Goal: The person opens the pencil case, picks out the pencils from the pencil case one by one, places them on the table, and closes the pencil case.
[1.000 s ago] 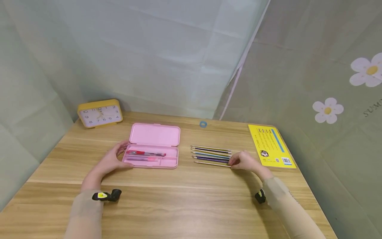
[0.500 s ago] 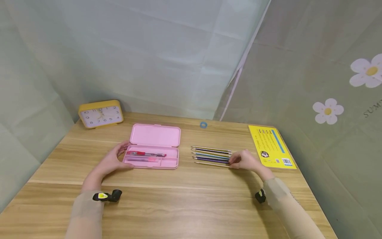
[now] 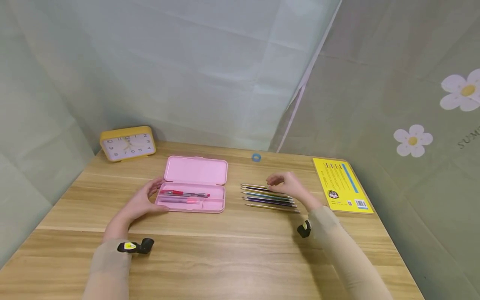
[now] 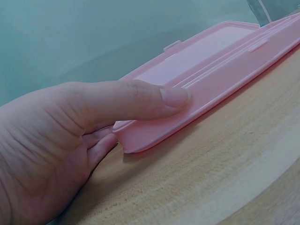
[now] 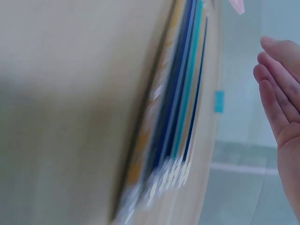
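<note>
An opened pink pencil case (image 3: 196,170) lies left of the middle with its lid folded back. My left hand (image 3: 140,202) grips its left end, the thumb (image 4: 173,97) pressed on the front wall and the other fingers round the far side. Inside the case are a red pen (image 3: 185,193) and, in the near compartment, a pink pen (image 3: 180,200). Several pencils (image 3: 267,200) lie side by side to the right, tips towards the case. Over the far pencils is my right hand (image 3: 294,188), its fingers loosely bent; in the right wrist view it holds nothing.
At the back left stands a yellow alarm clock (image 3: 128,143). A small blue ring (image 3: 256,157) lies near the back edge of the wooden table (image 3: 225,258). A yellow booklet (image 3: 342,185) is at the right edge, beside the curtain (image 3: 375,104).
My right hand has left the pencils' right ends and moved away from me and to the left, over the far pencils. Those ends now show. My left hand keeps its grip on the pencil case.
</note>
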### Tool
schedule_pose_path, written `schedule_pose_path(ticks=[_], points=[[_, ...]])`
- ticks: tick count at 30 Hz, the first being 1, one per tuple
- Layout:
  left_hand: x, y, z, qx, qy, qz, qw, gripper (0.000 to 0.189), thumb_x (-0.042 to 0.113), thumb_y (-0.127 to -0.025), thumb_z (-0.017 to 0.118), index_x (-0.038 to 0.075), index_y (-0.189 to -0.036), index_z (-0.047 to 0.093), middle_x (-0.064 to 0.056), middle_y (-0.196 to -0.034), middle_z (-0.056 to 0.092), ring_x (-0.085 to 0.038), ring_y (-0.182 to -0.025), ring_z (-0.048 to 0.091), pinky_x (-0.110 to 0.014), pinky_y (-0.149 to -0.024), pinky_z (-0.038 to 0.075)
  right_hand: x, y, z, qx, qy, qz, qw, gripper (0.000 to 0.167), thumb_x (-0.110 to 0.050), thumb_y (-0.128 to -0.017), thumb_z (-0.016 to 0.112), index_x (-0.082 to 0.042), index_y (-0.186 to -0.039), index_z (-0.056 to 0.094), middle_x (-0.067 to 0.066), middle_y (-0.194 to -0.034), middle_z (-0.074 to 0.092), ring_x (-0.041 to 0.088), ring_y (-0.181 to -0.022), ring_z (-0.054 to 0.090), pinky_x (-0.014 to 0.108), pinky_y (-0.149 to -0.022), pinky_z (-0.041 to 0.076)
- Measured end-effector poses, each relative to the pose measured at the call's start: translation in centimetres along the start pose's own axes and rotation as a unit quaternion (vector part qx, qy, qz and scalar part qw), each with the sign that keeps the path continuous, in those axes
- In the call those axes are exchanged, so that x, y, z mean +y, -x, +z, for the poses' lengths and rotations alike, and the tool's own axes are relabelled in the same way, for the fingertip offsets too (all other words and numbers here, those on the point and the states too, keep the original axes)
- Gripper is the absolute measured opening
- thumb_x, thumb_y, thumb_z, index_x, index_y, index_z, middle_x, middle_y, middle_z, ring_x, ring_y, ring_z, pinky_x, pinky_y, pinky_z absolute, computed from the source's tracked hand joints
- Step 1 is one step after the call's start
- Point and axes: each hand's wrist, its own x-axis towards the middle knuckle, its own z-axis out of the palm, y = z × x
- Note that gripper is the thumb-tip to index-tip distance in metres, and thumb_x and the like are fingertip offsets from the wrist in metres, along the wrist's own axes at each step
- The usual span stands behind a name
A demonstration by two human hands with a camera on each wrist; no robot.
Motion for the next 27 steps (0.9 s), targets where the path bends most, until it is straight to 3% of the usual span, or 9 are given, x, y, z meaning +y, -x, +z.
schedule_pose_path(ticks=[7,14,20,27], points=[[-0.2,-0.1,-0.2,0.003,0.008,0.015,0.9999,0.113,0.021,-0.069,0.089,-0.003,-0.153,0.018,-0.029,-0.154,0.028,-0.051,-0.141,0.027,-0.063,-0.117,0.023,-1.7,-4.5,1.7,0.021,-0.062,-0.016,0.9977,0.034,-0.003,-0.087,0.070,0.012,-0.116,0.063,0.026,-0.107,0.070,0.032,-0.095,0.068,0.038,-0.089,0.059],[-0.7,-0.1,0.2,0.002,0.009,0.014,0.9999,0.113,0.024,-0.069,0.089,-0.003,-0.153,0.018,-0.028,-0.155,0.029,-0.049,-0.142,0.026,-0.063,-0.118,0.022,-2.9,-8.1,4.2,0.032,-0.130,0.020,0.9908,0.037,-0.001,-0.088,0.069,0.012,-0.121,0.060,0.025,-0.114,0.068,0.034,-0.102,0.067,0.032,-0.090,0.059],[-0.7,0.0,0.3,0.001,0.013,0.010,0.9999,0.113,0.024,-0.069,0.089,-0.002,-0.153,0.018,-0.029,-0.155,0.028,-0.050,-0.142,0.025,-0.064,-0.118,0.021,-3.9,-10.1,5.6,0.016,-0.169,0.053,0.9840,0.043,0.003,-0.088,0.066,0.015,-0.128,0.054,0.029,-0.124,0.062,0.040,-0.112,0.063,0.035,-0.097,0.057],[-0.6,-0.1,0.1,0.004,0.009,0.005,0.9999,0.113,0.025,-0.069,0.089,-0.001,-0.153,0.019,-0.028,-0.155,0.028,-0.050,-0.143,0.025,-0.063,-0.118,0.021,-4.6,-11.2,7.3,-0.002,-0.178,0.068,0.9817,0.044,0.000,-0.089,0.066,0.012,-0.130,0.054,0.027,-0.128,0.061,0.039,-0.116,0.061,0.035,-0.100,0.054]])
